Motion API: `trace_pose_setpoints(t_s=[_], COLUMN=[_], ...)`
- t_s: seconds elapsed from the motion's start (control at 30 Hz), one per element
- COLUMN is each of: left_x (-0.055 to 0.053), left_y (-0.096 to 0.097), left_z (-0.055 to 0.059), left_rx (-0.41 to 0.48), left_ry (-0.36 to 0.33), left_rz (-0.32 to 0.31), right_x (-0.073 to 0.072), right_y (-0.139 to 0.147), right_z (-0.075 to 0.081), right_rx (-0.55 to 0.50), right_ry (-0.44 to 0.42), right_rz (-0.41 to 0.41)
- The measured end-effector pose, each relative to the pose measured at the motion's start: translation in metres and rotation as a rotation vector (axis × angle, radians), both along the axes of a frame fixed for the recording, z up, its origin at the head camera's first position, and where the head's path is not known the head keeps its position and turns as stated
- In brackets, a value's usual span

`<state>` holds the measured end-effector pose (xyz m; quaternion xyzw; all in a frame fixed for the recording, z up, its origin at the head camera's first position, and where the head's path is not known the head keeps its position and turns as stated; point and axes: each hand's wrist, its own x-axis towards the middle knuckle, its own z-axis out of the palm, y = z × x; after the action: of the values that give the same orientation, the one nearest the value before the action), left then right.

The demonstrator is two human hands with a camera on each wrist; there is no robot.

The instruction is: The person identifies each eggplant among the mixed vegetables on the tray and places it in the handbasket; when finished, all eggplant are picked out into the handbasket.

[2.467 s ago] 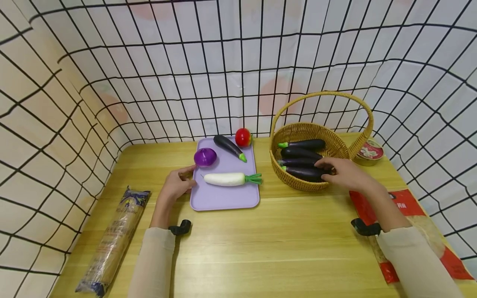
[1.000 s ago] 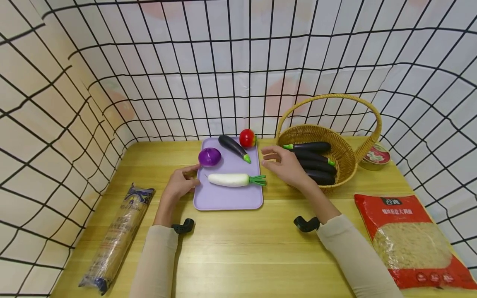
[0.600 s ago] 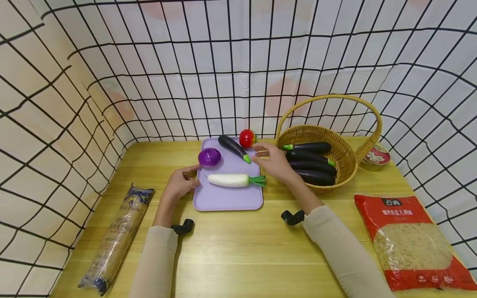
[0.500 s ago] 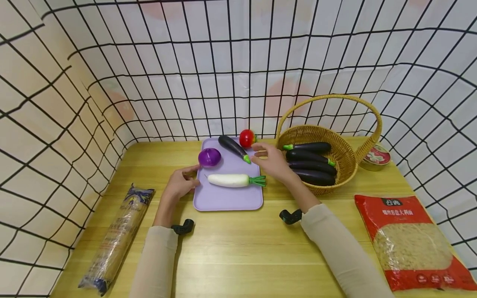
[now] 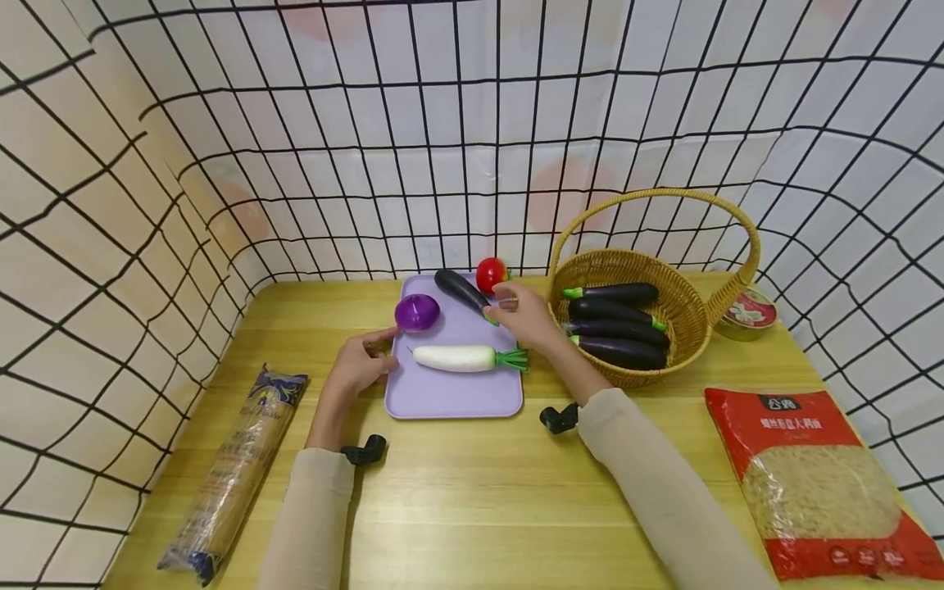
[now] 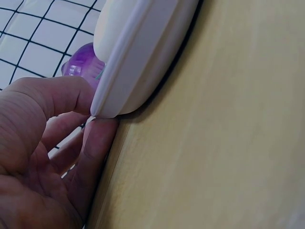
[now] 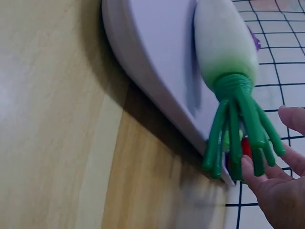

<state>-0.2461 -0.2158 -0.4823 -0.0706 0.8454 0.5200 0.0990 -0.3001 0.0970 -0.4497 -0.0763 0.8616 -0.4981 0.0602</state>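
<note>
At its left edge, a lilac tray [image 5: 453, 397] is pinched by my left hand [image 5: 356, 360]; the left wrist view shows the thumb on the rim and fingers [image 6: 97, 138] beneath. The tray bears a purple onion [image 5: 417, 313], a white radish [image 5: 457, 358] with green leaves, a dark eggplant [image 5: 459, 288] and a red tomato [image 5: 490, 274]. My right hand [image 5: 529, 321] is over the tray's right side, thumb and fingers apart around the eggplant's green stem end. Whether it touches the stem is unclear. Radish leaves [image 7: 243, 126] partly cover its fingers in the right wrist view.
Right of the tray stands a wicker basket [image 5: 686, 360] with a tall handle, holding several eggplants [image 5: 619, 352]. A round tin [image 5: 748, 315] is behind it. A red pasta bag [image 5: 819, 483] lies at the right, a noodle pack [image 5: 236, 475] at the left. Black grid [image 5: 494, 147] surrounds the table.
My right hand has left the eggplants in the basket and moved left to the eggplant on the tray. My left hand stays at the tray's edge.
</note>
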Motion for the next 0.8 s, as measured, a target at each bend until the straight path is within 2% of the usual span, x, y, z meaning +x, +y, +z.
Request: trace_pose_setpoints(t_s=[0.3,0.53,0.8], left_x=[0.001,0.001,0.0], left_y=[0.001,0.0,0.0], left_z=[-0.001,-0.002,-0.004], left_rx=[-0.009,0.004,-0.004], left_ry=[0.006,0.006,0.013], left_rz=[0.008,0.011,0.006], right_x=[-0.015,-0.017,-0.021], right_y=[-0.012,-0.02,-0.024], right_z=[-0.017,-0.017,-0.018], right_rx=[0.022,0.111,0.172], right_ry=[0.018,0.021,0.072], right_rz=[0.019,0.071,0.098])
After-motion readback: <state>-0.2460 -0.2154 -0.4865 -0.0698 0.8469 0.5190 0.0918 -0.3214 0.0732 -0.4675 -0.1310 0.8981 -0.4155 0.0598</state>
